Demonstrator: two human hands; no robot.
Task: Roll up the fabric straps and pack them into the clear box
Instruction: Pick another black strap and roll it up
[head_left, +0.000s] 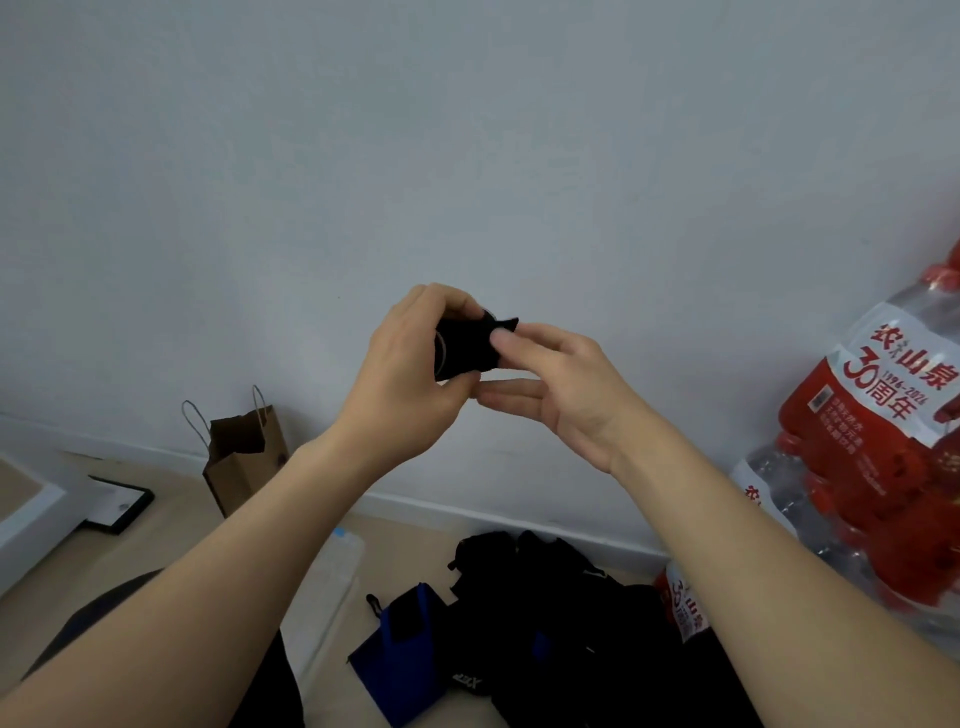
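Rolled strap (465, 348): black fabric wound into a tight coil, held in the air, well above and to the right of the paper bag (244, 457).
Grip: left hand (410, 374) curls round the coil; right hand (566, 395) pinches its loose pointed end.
Strap pile (545, 623): black and blue straps, unrolled and tangled, on the floor below and to the right of the bag.
Clear box (337, 577): translucent, blurred, on the floor between the bag and the pile.
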